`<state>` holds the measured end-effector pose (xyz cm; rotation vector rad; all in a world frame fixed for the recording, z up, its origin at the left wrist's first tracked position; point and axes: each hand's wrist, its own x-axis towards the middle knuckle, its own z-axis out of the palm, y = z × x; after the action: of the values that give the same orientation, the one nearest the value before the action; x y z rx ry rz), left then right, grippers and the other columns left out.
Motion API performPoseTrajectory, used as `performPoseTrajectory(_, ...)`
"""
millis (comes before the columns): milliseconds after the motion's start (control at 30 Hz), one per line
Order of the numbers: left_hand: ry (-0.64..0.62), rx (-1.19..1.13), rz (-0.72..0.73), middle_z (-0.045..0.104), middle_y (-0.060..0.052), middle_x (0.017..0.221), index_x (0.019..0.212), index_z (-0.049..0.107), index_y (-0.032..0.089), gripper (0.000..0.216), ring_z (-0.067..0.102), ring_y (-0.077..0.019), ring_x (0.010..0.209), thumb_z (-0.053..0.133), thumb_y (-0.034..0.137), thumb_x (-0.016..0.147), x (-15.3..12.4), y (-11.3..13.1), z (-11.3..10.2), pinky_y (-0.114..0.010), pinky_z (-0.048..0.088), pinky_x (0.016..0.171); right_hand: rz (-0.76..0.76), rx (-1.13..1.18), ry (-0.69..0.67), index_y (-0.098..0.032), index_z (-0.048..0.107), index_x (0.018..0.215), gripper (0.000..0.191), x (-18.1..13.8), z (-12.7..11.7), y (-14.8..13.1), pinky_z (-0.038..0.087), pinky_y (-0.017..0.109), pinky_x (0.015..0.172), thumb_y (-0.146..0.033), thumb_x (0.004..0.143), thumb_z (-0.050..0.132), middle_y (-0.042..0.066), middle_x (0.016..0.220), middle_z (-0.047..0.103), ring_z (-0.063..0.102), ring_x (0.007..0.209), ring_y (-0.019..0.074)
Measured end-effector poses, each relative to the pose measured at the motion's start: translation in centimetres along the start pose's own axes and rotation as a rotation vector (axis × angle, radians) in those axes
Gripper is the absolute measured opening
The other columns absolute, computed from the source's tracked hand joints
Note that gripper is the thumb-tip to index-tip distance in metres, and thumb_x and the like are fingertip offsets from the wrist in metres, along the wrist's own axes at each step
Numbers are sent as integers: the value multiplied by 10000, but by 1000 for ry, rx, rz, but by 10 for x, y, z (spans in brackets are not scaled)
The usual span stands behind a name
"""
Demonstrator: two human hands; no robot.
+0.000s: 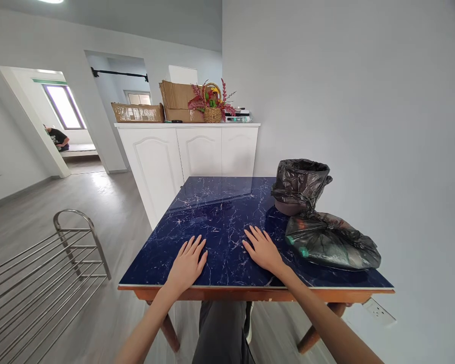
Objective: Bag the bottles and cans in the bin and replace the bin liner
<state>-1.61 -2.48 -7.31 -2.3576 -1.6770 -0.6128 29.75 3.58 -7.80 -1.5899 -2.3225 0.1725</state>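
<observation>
My left hand (187,263) lies flat and open on the blue marble table top (220,212), fingers stretched forward. Beside it my right hand (263,248) also rests palm down and open on the table, holding nothing. Just right of my right hand lies a filled, tied black bin bag (331,243), a short gap away from the fingers. Behind that bag stands a small brown bin lined with a black bag (300,186), its mouth open upward.
The table sits against a white wall on the right, with a socket (379,312) below its edge. A metal rack (41,268) stands at the left. Behind the table a white cabinet (191,151) carries cardboard boxes and a flower basket (212,106). A person sits in the far room (57,137).
</observation>
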Motion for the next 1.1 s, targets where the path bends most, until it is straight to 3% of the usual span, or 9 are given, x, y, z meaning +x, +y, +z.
performPoseTrajectory(833, -23, 13, -1, 469, -67, 1664, 1563, 540, 239, 540, 398, -318, 1570, 365, 465, 1105, 0, 2, -3, -566, 347, 1284, 5, -7, -1, -186, 427, 1648, 647, -12, -3, -5, 161, 515, 1333, -512, 1110, 272, 94, 1743, 316, 232, 1635, 292)
performPoseTrajectory(967, -35, 22, -5, 456, -74, 1669, 1571, 533, 211, 557, 389, -323, 1573, 358, 467, 1109, 0, 3, -4, -565, 347, 1285, -90, 59, -28, -203, 486, 1613, 623, -37, -18, 1, 279, 518, 1308, -521, 1096, 346, 98, 1716, 381, 304, 1611, 305)
performPoseTrajectory(1100, -31, 12, -7, 453, -77, 1669, 1569, 538, 203, 558, 383, -325, 1576, 366, 464, 1107, 0, 3, -4, -565, 333, 1294, -213, 153, 111, -190, 606, 1496, 519, -67, -56, 18, 421, 510, 1246, -438, 1062, 468, 123, 1601, 552, 488, 1508, 313)
